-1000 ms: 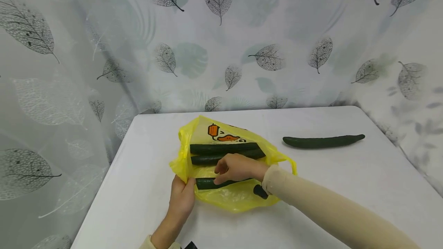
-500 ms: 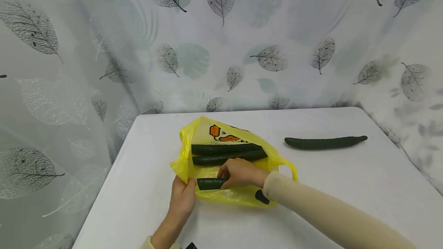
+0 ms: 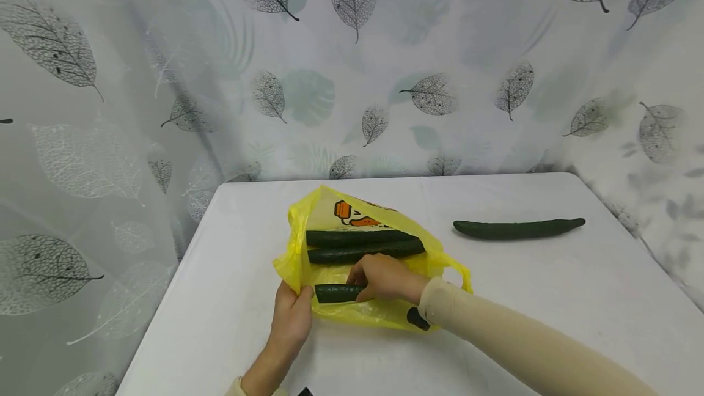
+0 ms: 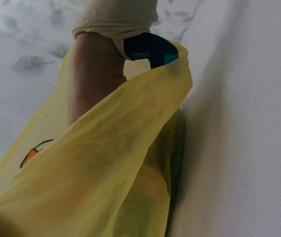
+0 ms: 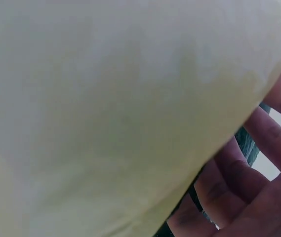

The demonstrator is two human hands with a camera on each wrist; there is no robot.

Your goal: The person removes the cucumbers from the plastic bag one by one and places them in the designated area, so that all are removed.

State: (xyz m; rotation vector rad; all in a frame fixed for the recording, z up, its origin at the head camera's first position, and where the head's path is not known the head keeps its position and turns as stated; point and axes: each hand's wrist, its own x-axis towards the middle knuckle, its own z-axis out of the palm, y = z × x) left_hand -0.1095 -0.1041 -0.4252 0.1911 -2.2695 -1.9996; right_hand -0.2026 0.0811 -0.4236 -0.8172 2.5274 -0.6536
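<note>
Right hand (image 3: 387, 277) has lowered, grip round a cucumber (image 3: 335, 293); left grip (image 3: 293, 315) pinches yellow bag (image 3: 299, 234).

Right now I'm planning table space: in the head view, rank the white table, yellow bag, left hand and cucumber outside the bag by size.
1. White table
2. Yellow bag
3. Cucumber outside the bag and left hand: too alike to rank.

In the head view the right grip (image 3: 387, 277) hid part of the cucumber (image 3: 335, 293) beneath it, the yellow bag (image 3: 297, 249) covered fingertips of the left grip (image 3: 291, 321), and the bottom edge cut off an unidentifiable dark object (image 3: 305, 392), while a pale blur (image 5: 115, 113) filled most of the right wrist view.
</note>
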